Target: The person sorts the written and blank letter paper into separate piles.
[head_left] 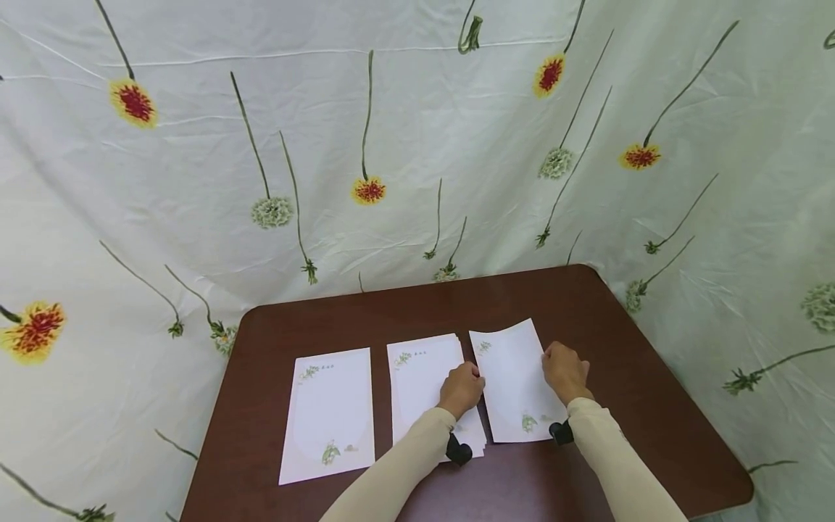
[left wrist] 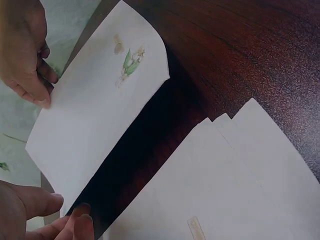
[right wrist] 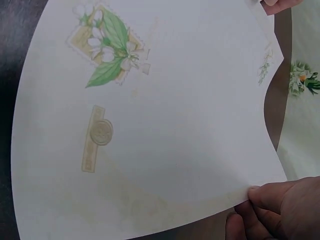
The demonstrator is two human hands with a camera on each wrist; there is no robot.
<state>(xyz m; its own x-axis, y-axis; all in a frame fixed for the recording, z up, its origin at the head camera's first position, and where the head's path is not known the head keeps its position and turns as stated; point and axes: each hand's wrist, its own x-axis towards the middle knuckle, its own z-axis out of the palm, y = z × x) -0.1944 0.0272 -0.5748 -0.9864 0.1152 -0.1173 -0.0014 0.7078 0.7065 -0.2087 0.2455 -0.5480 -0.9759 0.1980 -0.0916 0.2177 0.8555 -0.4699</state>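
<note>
A sheet of white paper (head_left: 512, 380) with a printed flower design is held up between both hands, its surface bowed. My left hand (head_left: 462, 390) pinches its left edge, above the right side of the middle paper stack. On the sheet's right edge, my right hand (head_left: 566, 371) grips with the thumb (right wrist: 270, 196) on top and the other fingers curled beneath. In the left wrist view the lifted sheet (left wrist: 95, 120) casts a dark shadow on the table. The middle stack (head_left: 424, 388) has several slightly fanned corners and lies beside the held sheet.
Another printed sheet (head_left: 329, 413) lies flat at the left of the brown table (head_left: 261, 341). A white cloth (head_left: 417, 130) with printed flowers hangs behind the table and along its right side. The table's rounded back right corner (head_left: 580, 274) is close to the cloth.
</note>
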